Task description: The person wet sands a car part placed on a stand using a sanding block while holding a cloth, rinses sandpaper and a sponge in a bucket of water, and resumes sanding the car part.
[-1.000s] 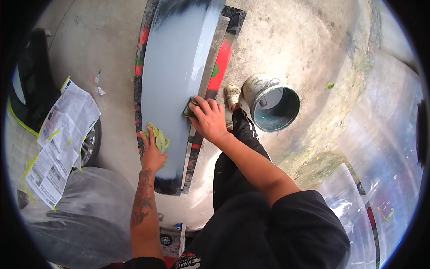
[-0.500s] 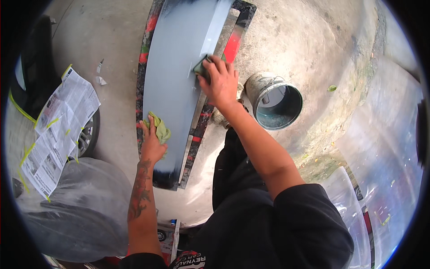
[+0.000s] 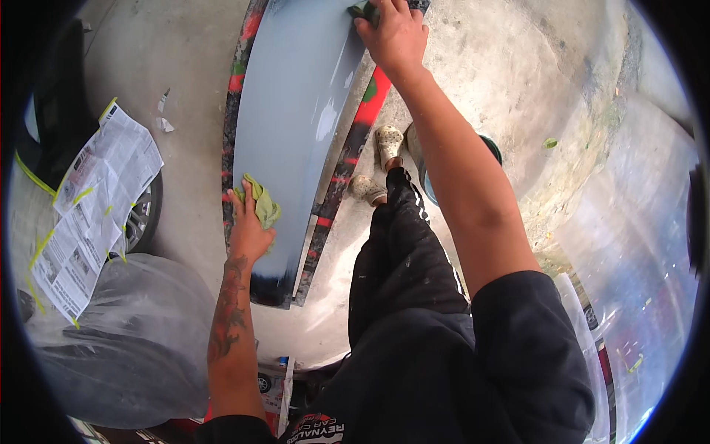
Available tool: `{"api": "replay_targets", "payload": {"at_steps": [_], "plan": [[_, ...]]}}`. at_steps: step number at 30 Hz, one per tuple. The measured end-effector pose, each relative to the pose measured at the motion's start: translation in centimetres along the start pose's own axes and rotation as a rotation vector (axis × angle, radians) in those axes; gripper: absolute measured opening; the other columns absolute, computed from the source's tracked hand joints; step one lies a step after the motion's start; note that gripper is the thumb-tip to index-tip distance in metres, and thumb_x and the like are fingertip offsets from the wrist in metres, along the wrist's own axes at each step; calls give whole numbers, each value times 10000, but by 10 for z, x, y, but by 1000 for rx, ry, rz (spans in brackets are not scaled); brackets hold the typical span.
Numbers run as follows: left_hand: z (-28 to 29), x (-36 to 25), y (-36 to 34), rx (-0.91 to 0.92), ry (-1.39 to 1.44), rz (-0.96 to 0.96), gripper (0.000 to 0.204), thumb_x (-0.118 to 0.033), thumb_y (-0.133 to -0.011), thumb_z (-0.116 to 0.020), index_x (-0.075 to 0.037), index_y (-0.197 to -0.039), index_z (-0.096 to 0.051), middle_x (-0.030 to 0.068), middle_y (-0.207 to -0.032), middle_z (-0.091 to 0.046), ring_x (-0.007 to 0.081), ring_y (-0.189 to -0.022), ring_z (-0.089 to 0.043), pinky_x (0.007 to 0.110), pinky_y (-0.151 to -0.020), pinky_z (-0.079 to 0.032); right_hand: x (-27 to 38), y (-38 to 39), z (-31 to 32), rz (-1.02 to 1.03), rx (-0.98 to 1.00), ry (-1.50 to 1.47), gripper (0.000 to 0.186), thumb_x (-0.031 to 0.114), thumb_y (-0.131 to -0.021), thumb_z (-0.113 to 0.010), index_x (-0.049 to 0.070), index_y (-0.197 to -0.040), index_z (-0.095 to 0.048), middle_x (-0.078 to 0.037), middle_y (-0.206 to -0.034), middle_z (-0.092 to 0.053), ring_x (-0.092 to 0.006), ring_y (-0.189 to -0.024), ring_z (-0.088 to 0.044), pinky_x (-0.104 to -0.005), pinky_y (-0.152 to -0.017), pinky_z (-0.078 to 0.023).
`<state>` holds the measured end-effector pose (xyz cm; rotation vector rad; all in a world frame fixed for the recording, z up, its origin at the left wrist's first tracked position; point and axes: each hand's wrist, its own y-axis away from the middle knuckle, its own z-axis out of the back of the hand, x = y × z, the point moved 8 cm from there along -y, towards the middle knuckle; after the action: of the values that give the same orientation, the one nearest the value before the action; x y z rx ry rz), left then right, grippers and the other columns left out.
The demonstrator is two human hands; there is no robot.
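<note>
A long curved body panel (image 3: 285,111), grey with dark patches at its ends, rests on a frame (image 3: 370,103) spattered red, black and green. My right hand (image 3: 393,41) grips a dark green block or pad (image 3: 362,13) at the panel's upper right edge, arm stretched forward. My left hand (image 3: 251,231) holds a crumpled light green cloth (image 3: 262,200) against the lower left side of the panel, fingers curled over it.
A bucket (image 3: 494,148), mostly behind my right arm, stands beside my feet in clogs (image 3: 388,140). At left a vehicle with a wheel (image 3: 140,222) is masked with newspaper (image 3: 92,222) and plastic sheeting (image 3: 133,340). More plastic sheeting (image 3: 636,259) hangs at right over concrete floor.
My right hand has moved far up along the panel with the dark pad, its forearm now over the bucket. My left hand and cloth sit slightly higher in the picture.
</note>
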<state>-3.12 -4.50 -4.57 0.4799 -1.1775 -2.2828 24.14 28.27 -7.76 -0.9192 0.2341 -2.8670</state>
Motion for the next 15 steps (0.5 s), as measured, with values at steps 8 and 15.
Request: {"api": "replay_targets", "payload": {"at_steps": [8, 15], "plan": [[-3, 5, -2, -1, -64, -22, 1262, -67, -746, -764, -295, -1629, 108, 302, -1663, 89, 523, -1306, -505, 490, -915, -573, 95, 259, -13, 42, 768, -207, 541, 198, -705, -832, 197, -1210, -640, -6, -1341, -559, -280, -1130, -539, -437, -876, -431], [-10, 13, -2, 38, -6, 50, 1260, -41, -724, -750, -276, -1636, 87, 329, -1657, 59, 523, -1420, -363, 487, -1018, -518, 17, 64, 3, 20, 107, -32, 456, 282, -778, -800, 160, -1195, -661, -22, -1292, -614, -320, -1117, -577, -469, -905, -456]]}}
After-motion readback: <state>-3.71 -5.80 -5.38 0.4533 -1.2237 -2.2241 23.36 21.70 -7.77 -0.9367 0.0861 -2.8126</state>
